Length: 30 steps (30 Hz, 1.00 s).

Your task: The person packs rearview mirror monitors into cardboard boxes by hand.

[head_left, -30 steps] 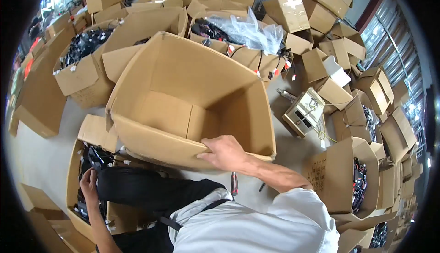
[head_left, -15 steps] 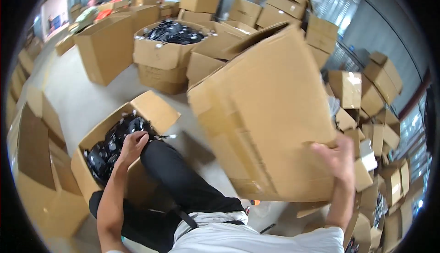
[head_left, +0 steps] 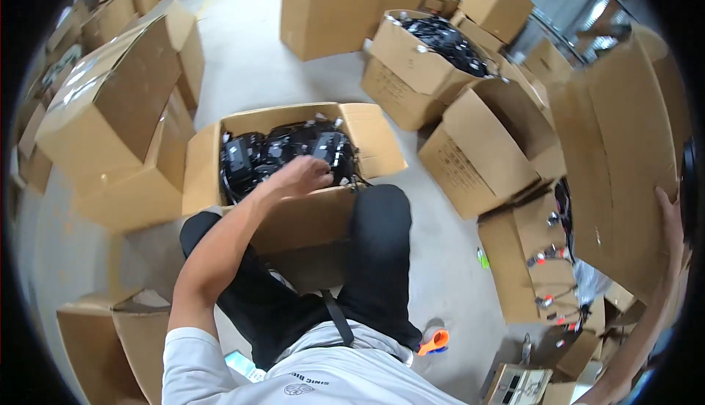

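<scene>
My left hand (head_left: 301, 176), fingers curled, is over the near side of an open cardboard box (head_left: 290, 221) between my knees. Whatever those fingers may hold is hidden beneath them. Black wire bundles (head_left: 275, 144) with small pale tags or connectors fill the box. At the far right, my right hand (head_left: 670, 218) grips a big cardboard carton (head_left: 613, 163) by its side. That carton is tilted and stands above other boxes.
Another box (head_left: 415, 60) heaped with black wires stands beyond, and an open carton (head_left: 477, 155) leans nearer. Stacked cartons (head_left: 121, 111) are at left. An orange tape dispenser (head_left: 435, 340) lies on the floor by my right leg, near a scale-like device (head_left: 518, 384).
The big carton has swung from in front of me out to the far right in my right hand. My view has turned, and my left hand stays at the wire box.
</scene>
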### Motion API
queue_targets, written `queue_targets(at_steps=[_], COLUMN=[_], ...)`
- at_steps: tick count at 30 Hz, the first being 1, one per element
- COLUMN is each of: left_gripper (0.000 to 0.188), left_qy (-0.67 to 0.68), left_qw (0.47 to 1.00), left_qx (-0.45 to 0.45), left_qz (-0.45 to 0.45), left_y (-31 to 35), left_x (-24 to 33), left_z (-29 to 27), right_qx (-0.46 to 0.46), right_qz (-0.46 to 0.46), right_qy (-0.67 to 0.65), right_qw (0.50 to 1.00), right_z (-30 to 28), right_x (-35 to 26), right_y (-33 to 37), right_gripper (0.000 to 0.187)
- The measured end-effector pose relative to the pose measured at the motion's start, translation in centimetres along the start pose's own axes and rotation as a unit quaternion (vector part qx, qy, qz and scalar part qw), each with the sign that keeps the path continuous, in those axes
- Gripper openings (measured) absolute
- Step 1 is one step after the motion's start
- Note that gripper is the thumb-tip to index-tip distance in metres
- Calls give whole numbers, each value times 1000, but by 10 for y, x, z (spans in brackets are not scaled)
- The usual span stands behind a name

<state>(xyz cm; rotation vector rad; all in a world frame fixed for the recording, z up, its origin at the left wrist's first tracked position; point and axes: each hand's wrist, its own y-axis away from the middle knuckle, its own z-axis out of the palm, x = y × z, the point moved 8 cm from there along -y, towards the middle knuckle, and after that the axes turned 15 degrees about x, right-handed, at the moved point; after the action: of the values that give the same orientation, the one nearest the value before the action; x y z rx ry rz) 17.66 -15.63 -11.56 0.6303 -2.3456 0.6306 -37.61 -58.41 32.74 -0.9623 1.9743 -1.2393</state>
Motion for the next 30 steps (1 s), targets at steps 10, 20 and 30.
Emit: queue_targets(at_steps=[10, 20, 30], left_gripper=[35, 24, 33], left_qy=[3, 211, 117], left_qw=[940, 646, 753], left_qx=[265, 403, 360], left_qz=[-215, -613, -538], left_y=[132, 384, 315], left_x=[-152, -279, -227], left_z=[-189, -52, -41], right_qx=[-160, -459, -415], right_qz=[-65, 37, -484], right_qy=[494, -203, -268], right_qw=[852, 864, 722], right_z=[146, 474, 529], right_x=[113, -193, -431], right_y=[4, 395, 476], right_gripper=[64, 31, 48])
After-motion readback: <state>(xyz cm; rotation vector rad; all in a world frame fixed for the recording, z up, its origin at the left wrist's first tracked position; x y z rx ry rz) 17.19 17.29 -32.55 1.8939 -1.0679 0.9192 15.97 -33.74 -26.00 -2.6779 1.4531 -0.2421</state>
